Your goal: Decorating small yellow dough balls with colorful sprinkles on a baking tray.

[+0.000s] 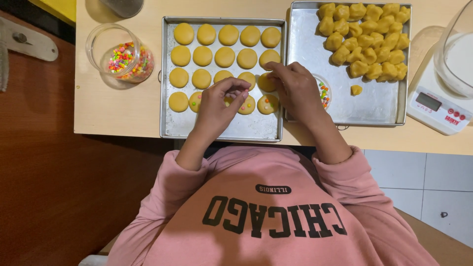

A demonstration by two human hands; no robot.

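Observation:
A steel baking tray (221, 132) holds rows of flat round yellow dough pieces (224, 56). Those in the nearest row, such as one dough round (267, 104), carry coloured sprinkles. My left hand (219, 103) hovers over that row with its fingertips pinched together; whatever is between them is too small to see. My right hand (297, 87) lies across the tray's right edge, fingertips touching a dough round (266, 84). A small clear dish of sprinkles (324, 94) sits just beside this hand.
A second steel tray (377, 106) on the right holds several rough dough lumps (367, 37) and one loose bit (356, 89). A glass jar of sprinkles (120, 55) stands at left. A white kitchen scale (436, 107) carries a clear bowl (457, 54).

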